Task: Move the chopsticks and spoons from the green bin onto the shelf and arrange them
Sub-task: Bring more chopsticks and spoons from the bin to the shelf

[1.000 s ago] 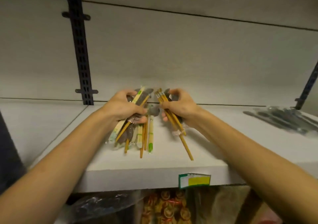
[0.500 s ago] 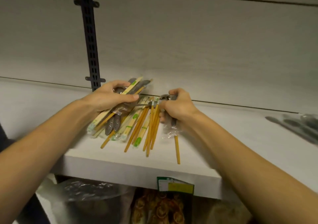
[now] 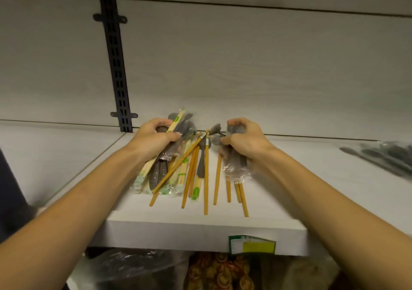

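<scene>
Rail: a black slotted rail (image 3: pixel 117 71) runs up the back wall, at the left behind the shelf.
Left hand: the left hand (image 3: pixel 153 139) has its fingers curled round a bundle (image 3: pixel 160 167) of wrapped chopsticks and dark spoons; the thumb lies across the top of it. The bundle slants down toward the left front, its near ends resting on the shelf.
Shelf: the white shelf (image 3: pixel 200 229) bears everything; its front edge is near the camera.
Chopsticks: loose brown chopsticks (image 3: pixel 206 178) lie fanned between the two hands, tips pointing at the front edge. One crosses the others on a slant. Paper-wrapped pairs with green marks (image 3: pixel 196 190) lie among them.
Spoon: a dark spoon (image 3: pixel 201 167) in clear wrap lies among the sticks.
Right hand: the right hand (image 3: pixel 244 140) grips a clear packet (image 3: pixel 236 167) holding dark spoons and chopsticks, fingers curled over its top; stick ends poke out below it onto the shelf.
Tag: a green and yellow tag (image 3: pixel 252 244) hangs on the front edge.
Far right: dark wrapped utensils (image 3: pixel 383 156) lie on the shelf, well apart from the hands.
</scene>
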